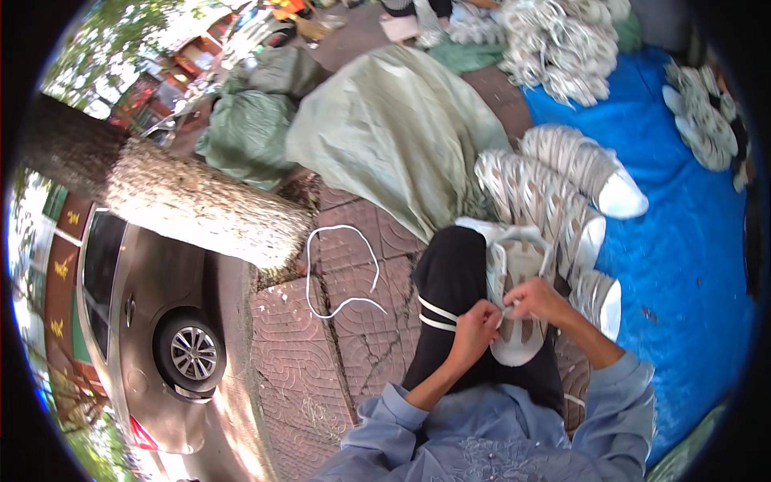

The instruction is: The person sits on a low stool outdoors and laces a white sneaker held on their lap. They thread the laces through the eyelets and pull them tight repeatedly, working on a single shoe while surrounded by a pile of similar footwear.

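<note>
A beige and white shoe upper [520,261] lies on my lap, its rounded white end toward me. My left hand [475,328] is closed in a pinch at the upper's left edge. Over its middle, my right hand [536,301] is also pinched, its fingertips close to the left ones. A short pale length of shoelace [503,315] shows between the fingers; its ends are hidden. Two white strips [438,314] cross my black trouser leg. On the paving to the left, a loose white shoelace [377,261] lies in an open loop.
Rows of nested shoe uppers [534,193] lie to the right, partly on a blue tarp [679,265]. Beyond is a heap of white laces [562,48]. A large pale green sack [393,128] lies ahead. At left are a tree trunk [201,197] and a parked car [148,305].
</note>
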{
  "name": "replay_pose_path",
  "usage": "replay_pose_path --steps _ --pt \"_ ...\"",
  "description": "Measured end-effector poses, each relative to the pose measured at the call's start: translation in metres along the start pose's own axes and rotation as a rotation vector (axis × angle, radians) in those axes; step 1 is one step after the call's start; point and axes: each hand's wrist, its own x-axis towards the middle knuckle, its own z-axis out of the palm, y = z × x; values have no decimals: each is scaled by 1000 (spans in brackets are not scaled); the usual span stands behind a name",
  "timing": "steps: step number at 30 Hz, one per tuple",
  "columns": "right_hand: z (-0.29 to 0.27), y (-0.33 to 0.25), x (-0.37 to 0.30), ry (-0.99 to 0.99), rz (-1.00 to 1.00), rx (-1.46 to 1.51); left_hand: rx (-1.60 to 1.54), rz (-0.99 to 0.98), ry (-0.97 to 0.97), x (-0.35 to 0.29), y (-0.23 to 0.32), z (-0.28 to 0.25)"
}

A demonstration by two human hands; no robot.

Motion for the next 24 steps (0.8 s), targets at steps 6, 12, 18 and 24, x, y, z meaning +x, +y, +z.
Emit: replay_pose_path --steps 6,12,18,24 --pt "3 -2 -3 30 192 131 -190 -144 -87 -2 3 -4" --pt "5 -9 -4 55 207 68 -97 -199 -152 1 11 -5" --pt "6 -13 -7 62 116 -92 62 -66 -117 -1 3 0" --pt "5 -13 1 -5 162 57 500 436 248 -7 -13 14"
